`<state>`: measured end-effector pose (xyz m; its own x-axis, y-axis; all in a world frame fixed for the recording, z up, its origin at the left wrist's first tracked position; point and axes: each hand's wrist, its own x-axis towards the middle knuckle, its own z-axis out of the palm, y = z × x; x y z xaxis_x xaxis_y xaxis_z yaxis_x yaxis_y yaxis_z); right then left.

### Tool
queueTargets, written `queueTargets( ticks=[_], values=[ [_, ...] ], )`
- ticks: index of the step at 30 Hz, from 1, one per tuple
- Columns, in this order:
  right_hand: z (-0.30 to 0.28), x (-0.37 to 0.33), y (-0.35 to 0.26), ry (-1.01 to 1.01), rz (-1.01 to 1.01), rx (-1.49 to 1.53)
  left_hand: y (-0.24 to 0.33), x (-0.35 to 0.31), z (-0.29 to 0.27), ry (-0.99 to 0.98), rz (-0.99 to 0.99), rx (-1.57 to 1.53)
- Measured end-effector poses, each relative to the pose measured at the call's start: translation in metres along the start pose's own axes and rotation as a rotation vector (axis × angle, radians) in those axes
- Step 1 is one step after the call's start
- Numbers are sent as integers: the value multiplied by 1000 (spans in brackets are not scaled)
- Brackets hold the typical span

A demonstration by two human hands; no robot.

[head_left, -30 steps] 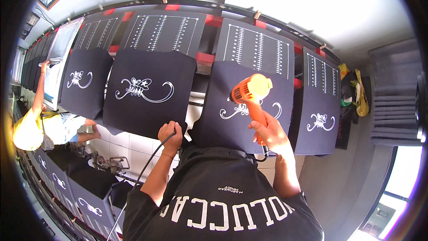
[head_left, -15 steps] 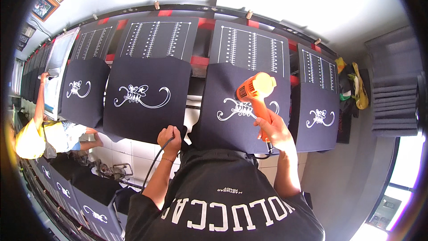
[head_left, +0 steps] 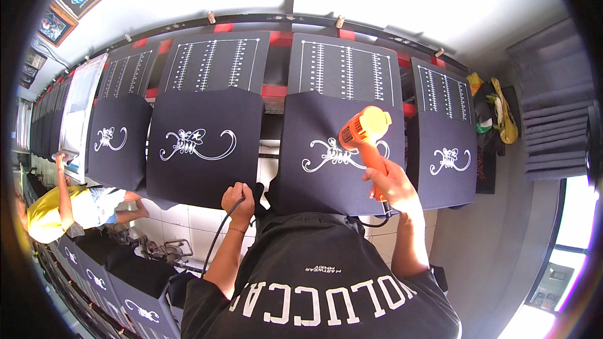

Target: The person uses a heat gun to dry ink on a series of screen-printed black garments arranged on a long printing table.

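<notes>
My right hand [head_left: 394, 187] is wrapped round the handle of an orange heat gun [head_left: 365, 130]. Its nozzle end covers part of the white print on a black fabric piece [head_left: 314, 182], which lies over a board with white ruler marks. A dark cord [head_left: 218, 235] is gripped in my left hand [head_left: 239, 202], a closed fist near the front edge of the neighbouring fabric piece [head_left: 195, 179]. That piece carries a like white design with a long curl, fully in sight. Another printed black piece [head_left: 449, 179] lies to the right of the heat gun.
At the far left a person in a yellow top [head_left: 53, 213] reaches to a pale framed screen [head_left: 80, 113]. Behind the boards runs a dark rail [head_left: 276, 19]. More printed pieces [head_left: 143, 311] lie at the lower left. Bags [head_left: 502, 122] hang by the grey curtain [head_left: 553, 132].
My view has shifted slightly. The heat gun stays over the same print, with its nozzle turned a little. The person at the left has brought their arm lower along the screen.
</notes>
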<state>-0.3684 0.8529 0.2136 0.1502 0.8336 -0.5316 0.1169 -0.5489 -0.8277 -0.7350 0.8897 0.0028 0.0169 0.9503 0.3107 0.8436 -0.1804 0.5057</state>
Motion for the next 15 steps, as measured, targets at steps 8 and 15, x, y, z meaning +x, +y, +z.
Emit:
queueTargets(
  ticks=[8, 15],
  values=[
    [-5, -6, -2, -22, 1, 9, -3, -2, 2, 10, 3, 40],
    [-12, -10, 1, 36, -5, -23, -2, -2, 1, 0, -13, 43]
  ],
)
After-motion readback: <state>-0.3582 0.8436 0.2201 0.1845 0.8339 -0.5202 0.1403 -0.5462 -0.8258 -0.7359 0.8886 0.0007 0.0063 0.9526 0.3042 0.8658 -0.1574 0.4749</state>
